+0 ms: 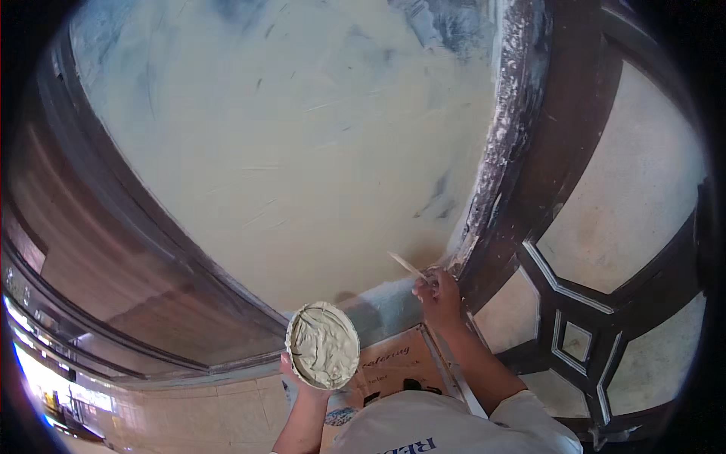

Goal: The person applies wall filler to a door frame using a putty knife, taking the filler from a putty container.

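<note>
A round tub [290, 348] of creamy, pale filler paste [325, 348] rests in my left hand [291, 372], whose fingers wrap its side and are partly hidden by it. My right hand [440, 295] is closed around a thin, pale putty knife [407, 264], seen nearly edge-on at the wall. Across most of the wall panel [302, 174], the same cream coating shows smears and ridges. Bluish-grey patches show through at the top and along the lower edge, close to my right hand.
Dark wooden framing with pale panels [620, 181] stands at the right, beyond a rough, flaked white strip [510, 98]. Brown glossy panelling [98, 227] runs along the left. Printed cardboard [401, 367] lies below, beside the tiled floor [219, 412].
</note>
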The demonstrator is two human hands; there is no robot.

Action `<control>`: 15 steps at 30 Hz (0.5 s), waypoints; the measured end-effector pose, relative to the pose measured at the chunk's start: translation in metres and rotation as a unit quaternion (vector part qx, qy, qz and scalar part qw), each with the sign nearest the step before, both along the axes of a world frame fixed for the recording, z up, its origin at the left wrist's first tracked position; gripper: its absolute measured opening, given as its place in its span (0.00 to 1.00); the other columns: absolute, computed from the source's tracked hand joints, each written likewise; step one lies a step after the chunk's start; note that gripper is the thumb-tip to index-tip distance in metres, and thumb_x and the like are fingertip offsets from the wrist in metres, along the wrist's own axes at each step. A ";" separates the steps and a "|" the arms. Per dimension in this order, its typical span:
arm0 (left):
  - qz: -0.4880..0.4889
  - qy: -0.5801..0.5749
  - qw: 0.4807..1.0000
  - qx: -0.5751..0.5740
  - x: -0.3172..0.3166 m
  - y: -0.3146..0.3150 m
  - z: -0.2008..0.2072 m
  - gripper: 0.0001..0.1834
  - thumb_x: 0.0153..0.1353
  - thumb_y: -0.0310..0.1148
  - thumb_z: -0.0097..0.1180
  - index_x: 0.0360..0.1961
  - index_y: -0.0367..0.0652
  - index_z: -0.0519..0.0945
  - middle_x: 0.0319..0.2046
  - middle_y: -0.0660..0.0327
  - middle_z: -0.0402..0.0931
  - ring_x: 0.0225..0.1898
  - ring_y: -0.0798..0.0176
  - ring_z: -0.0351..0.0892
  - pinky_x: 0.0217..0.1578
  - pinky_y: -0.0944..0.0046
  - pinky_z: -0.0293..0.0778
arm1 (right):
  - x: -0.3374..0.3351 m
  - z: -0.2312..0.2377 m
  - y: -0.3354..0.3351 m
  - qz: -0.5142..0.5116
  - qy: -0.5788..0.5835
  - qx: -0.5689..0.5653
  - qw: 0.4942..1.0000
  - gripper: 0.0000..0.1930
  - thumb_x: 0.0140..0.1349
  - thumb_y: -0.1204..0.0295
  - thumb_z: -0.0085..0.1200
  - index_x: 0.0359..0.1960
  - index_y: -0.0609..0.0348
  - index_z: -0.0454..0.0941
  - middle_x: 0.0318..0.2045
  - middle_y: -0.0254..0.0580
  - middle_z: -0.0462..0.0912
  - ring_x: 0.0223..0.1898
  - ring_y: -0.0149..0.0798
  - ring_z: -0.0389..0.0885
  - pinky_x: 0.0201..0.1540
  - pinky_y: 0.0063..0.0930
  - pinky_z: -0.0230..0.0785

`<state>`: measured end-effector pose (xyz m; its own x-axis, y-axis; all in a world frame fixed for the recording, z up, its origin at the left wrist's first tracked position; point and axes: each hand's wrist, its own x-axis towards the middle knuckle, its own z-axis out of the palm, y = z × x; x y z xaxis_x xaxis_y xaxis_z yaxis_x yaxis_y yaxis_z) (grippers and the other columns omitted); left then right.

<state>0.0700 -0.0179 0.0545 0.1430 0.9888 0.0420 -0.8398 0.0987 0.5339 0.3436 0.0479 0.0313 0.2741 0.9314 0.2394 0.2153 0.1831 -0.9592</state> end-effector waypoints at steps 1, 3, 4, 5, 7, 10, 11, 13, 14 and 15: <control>-0.002 -0.020 1.000 0.006 -0.009 -0.004 0.002 0.52 0.51 0.73 0.50 0.69 0.50 0.62 0.65 0.54 0.64 0.64 0.47 0.67 0.61 0.41 0.70 | -0.019 0.020 -0.006 0.001 -0.066 0.096 0.993 0.10 0.63 0.76 0.55 0.44 0.59 0.72 0.38 0.43 0.79 0.33 0.37 0.82 0.33 0.28 0.75; 0.008 -0.025 0.999 0.027 -0.022 -0.010 0.016 0.52 0.50 0.73 0.51 0.70 0.49 0.60 0.66 0.54 0.63 0.64 0.47 0.66 0.61 0.43 0.70 | -0.045 0.052 -0.016 0.016 -0.235 0.219 0.947 0.10 0.58 0.74 0.59 0.42 0.58 0.75 0.44 0.48 0.78 0.47 0.49 0.79 0.45 0.41 0.74; 0.013 -0.029 0.999 0.028 -0.028 -0.013 0.015 0.52 0.50 0.73 0.51 0.70 0.49 0.60 0.66 0.54 0.63 0.64 0.47 0.66 0.61 0.43 0.70 | -0.058 0.059 -0.020 0.022 -0.237 0.221 0.946 0.10 0.58 0.74 0.59 0.42 0.58 0.75 0.44 0.48 0.78 0.47 0.49 0.79 0.45 0.41 0.74; 0.011 -0.039 0.999 0.032 -0.033 -0.015 0.012 0.53 0.50 0.73 0.51 0.70 0.49 0.60 0.66 0.54 0.62 0.65 0.47 0.66 0.62 0.44 0.69 | -0.073 0.063 -0.023 0.059 -0.232 0.252 0.938 0.11 0.56 0.73 0.60 0.41 0.57 0.77 0.44 0.46 0.79 0.46 0.50 0.79 0.46 0.44 0.73; -0.001 -0.045 0.997 0.059 -0.046 -0.013 0.003 0.55 0.50 0.73 0.52 0.71 0.48 0.57 0.67 0.53 0.60 0.66 0.48 0.64 0.64 0.45 0.67 | -0.097 0.068 -0.027 0.100 -0.229 0.284 0.926 0.12 0.54 0.73 0.61 0.41 0.55 0.79 0.43 0.44 0.79 0.46 0.52 0.79 0.47 0.46 0.71; 0.011 -0.009 0.997 0.082 -0.063 -0.021 -0.001 0.56 0.49 0.72 0.54 0.71 0.46 0.56 0.68 0.52 0.59 0.67 0.48 0.63 0.64 0.46 0.66 | -0.128 0.069 -0.035 0.079 -0.311 0.290 0.902 0.14 0.48 0.73 0.63 0.40 0.49 0.82 0.43 0.37 0.79 0.45 0.48 0.78 0.46 0.44 0.70; 0.012 -0.010 0.996 0.084 -0.067 -0.023 -0.002 0.56 0.49 0.72 0.54 0.71 0.46 0.56 0.68 0.52 0.59 0.67 0.48 0.63 0.64 0.46 0.66 | -0.136 0.066 -0.037 0.064 -0.343 0.290 0.891 0.15 0.46 0.73 0.64 0.39 0.46 0.84 0.43 0.35 0.79 0.44 0.47 0.77 0.46 0.43 0.69; 0.015 0.007 0.995 0.102 -0.074 -0.029 -0.006 0.59 0.47 0.72 0.57 0.72 0.46 0.54 0.68 0.53 0.59 0.67 0.49 0.63 0.64 0.47 0.66 | -0.151 0.067 -0.040 0.047 -0.375 0.290 0.879 0.16 0.44 0.72 0.66 0.38 0.43 0.85 0.43 0.32 0.79 0.44 0.45 0.76 0.45 0.42 0.68; 0.015 0.016 0.994 0.110 -0.078 -0.033 -0.007 0.60 0.46 0.72 0.58 0.72 0.45 0.53 0.68 0.53 0.59 0.67 0.49 0.62 0.64 0.47 0.66 | -0.159 0.070 -0.043 0.033 -0.380 0.313 0.870 0.16 0.44 0.71 0.67 0.38 0.42 0.85 0.43 0.30 0.79 0.43 0.44 0.75 0.45 0.41 0.67; 0.017 0.019 0.994 0.104 -0.081 -0.037 -0.013 0.60 0.45 0.71 0.60 0.72 0.45 0.53 0.67 0.53 0.60 0.66 0.50 0.64 0.62 0.47 0.69 | -0.166 0.073 -0.044 0.019 -0.384 0.335 0.860 0.16 0.43 0.69 0.67 0.37 0.41 0.85 0.43 0.29 0.78 0.42 0.42 0.74 0.45 0.41 0.66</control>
